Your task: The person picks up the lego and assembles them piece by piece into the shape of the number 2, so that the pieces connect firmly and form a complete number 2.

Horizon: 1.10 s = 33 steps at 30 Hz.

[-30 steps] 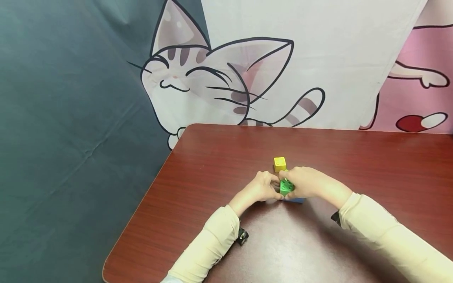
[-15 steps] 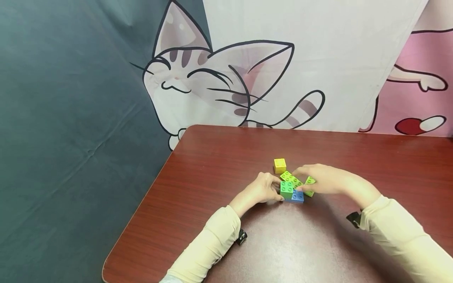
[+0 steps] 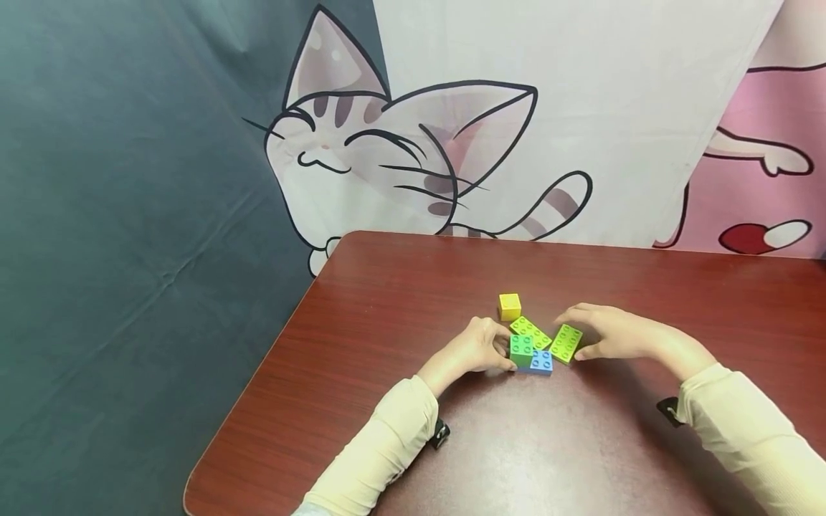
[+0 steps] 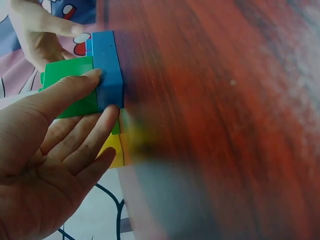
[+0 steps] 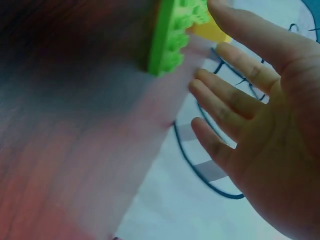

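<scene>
Right on the table (image 3: 361,401), a green block (image 3: 521,351) sits atop one end of a blue brick (image 3: 543,362), and the left hand (image 3: 479,346) pinches the pair between thumb and fingers. Just beyond lies a slanted lime brick (image 3: 530,332), with a yellow block (image 3: 510,307) behind it. To its right rests a second lime brick (image 3: 566,344); beside that, the right hand (image 3: 609,331) hangs wide, fingers spread, though I can't tell whether its thumb touches. A smiling cartoon cat (image 3: 374,158) covers the backdrop.
</scene>
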Motion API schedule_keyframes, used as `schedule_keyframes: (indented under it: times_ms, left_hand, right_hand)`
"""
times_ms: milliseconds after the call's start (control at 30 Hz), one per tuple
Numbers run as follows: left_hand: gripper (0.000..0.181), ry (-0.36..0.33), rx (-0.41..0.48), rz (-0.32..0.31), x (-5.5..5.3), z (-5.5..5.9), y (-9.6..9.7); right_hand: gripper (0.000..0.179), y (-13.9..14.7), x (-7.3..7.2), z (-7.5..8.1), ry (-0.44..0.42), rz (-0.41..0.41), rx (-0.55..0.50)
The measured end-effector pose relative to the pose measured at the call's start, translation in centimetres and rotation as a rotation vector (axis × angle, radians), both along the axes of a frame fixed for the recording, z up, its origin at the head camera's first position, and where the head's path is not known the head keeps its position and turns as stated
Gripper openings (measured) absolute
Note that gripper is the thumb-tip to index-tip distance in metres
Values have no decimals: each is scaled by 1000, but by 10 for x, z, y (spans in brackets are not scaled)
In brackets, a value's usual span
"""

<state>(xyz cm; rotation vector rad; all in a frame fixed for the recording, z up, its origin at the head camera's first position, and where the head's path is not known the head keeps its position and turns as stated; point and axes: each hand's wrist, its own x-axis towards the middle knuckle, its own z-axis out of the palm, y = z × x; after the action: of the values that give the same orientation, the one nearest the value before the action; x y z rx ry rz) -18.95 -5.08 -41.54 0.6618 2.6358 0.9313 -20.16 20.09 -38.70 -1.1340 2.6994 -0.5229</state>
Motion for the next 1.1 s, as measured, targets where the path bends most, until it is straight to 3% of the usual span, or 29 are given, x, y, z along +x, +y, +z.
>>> schedule_keyframes:
  times_ms: [267,600,767,967,1100]
  left_hand:
    - [34,-14,-15,-13,1,1,1]
    - [30,-6,-21,-15,3,1,0]
    - [40,-14,-37,12,5,-1,-1]
    - [49,-15,-48,32,4,-1,-2]
    - [49,-4,-49,5,2,0,1]
  right_hand:
    - [56,12,-9,-14,46,21,-49]
    - [53,12,-16,-28,59,64,-16]
    - [52,12,-18,-32,49,98,-43]
    - [45,14,-19,-37,156,161,-88]
    - [39,20,-19,-39,190,156,-103]
